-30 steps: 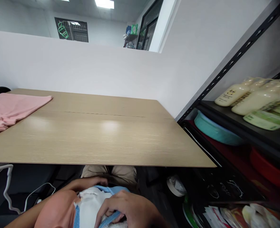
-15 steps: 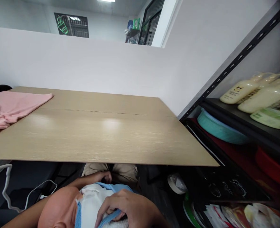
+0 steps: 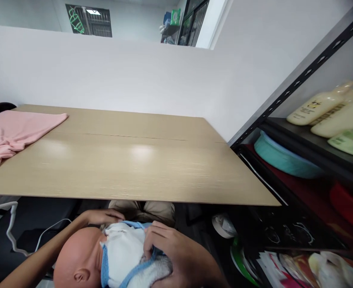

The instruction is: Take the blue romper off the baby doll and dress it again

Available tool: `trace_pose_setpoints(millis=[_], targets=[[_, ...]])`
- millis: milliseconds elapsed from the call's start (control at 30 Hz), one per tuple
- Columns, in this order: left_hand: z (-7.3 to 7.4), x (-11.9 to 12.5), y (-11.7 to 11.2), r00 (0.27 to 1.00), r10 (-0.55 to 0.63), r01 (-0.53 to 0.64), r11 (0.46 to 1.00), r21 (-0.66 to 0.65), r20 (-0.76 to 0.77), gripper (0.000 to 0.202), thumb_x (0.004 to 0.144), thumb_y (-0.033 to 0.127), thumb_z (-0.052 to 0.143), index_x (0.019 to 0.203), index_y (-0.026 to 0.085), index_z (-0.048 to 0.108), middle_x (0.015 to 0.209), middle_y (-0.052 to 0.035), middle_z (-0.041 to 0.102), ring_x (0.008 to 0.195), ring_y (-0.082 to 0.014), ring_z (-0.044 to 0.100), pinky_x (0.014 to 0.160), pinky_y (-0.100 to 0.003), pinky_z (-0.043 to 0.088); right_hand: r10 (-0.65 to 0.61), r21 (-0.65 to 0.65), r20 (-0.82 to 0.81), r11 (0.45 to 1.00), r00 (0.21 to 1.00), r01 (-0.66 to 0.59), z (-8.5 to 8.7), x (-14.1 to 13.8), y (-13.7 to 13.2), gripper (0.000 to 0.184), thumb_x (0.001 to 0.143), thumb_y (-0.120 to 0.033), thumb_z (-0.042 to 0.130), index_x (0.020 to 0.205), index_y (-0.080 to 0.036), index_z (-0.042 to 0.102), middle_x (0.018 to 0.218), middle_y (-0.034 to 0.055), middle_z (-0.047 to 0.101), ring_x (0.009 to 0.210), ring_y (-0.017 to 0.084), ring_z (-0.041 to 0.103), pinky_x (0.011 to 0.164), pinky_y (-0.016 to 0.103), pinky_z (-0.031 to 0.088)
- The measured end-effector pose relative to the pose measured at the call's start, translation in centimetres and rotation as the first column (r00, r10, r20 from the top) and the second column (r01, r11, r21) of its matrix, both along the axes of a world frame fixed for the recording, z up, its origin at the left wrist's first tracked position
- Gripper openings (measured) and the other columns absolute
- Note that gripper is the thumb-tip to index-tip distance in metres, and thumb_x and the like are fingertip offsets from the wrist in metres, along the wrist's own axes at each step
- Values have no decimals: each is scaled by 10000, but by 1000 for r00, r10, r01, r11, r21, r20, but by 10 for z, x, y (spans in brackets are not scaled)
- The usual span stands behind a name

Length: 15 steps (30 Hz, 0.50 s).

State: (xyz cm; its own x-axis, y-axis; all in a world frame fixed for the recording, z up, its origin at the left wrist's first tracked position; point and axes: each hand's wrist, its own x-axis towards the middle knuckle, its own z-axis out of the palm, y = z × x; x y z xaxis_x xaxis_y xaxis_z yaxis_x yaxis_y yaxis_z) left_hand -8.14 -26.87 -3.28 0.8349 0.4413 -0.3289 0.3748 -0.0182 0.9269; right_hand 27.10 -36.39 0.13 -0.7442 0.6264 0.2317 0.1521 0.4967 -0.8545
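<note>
White wall (image 3: 134, 72) stands behind a wooden table (image 3: 140, 160), and below the table's near edge a doll (image 3: 77, 254) lies alongside the left forearm (image 3: 48, 246). Fingers of the right hand (image 3: 170, 246) grasp a blue-edged towel (image 3: 134, 274) at the doll's body; whether the left hand (image 3: 104, 217) grips anything cannot be told. Tugging too hard could drag the towel loose, and slack left-side support might let the doll roll.
</note>
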Motion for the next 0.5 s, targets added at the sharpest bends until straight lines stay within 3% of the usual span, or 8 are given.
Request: trace_pose_setpoints(millis=[100,167,267,367,433,500], targets=[[-2,-6,24,999,-1,8,988,-155,48,721,1077,861,627,1464,293,844,1563,-108,800,1504,-383,701,1335,-510,490,77,-1,34,997,996,-77,-4,-2,-4,478,726,-492,1013,1060,-322,716,996,9,786,923,257,725,884,367,588],[13,-11,29,994,-54,68,986,-153,90,726,1106,808,632,1641,328,735,1729,-104,691,1643,-402,597,1408,-533,415,103,-5,78,995,992,-103,-6,-6,-5,419,786,-496,978,1061,-321,715,946,-5,779,822,229,718,779,334,559],[49,-4,17,976,-200,198,980,32,84,799,1029,720,815,1707,324,664,1733,-134,671,1616,-438,610,1386,-561,454,120,65,100,990,988,-126,-7,-13,-7,321,892,-486,909,1101,-324,726,941,-13,810,801,215,743,765,324,558],[76,21,-11,955,-282,239,918,316,98,1028,771,699,1055,1645,301,688,1753,-182,612,1600,-488,593,1367,-623,477,137,228,103,961,985,-158,-4,-17,-7,218,986,-480,831,1099,-323,731,938,-13,843,847,218,778,808,329,578],[80,37,-31,951,-278,203,892,404,137,1082,685,731,1092,1597,314,684,1774,-180,573,1598,-491,586,1350,-626,499,125,342,131,925,983,-163,-2,-19,-8,176,1022,-472,785,1083,-316,732,921,-13,853,840,223,776,803,342,581],[74,49,-44,946,-262,163,892,421,191,952,759,745,1051,1533,324,689,1661,-156,664,1506,-441,660,1292,-579,551,105,430,170,886,980,-170,0,-19,-12,142,1050,-449,737,1074,-309,725,923,-14,863,823,222,760,784,353,576]])
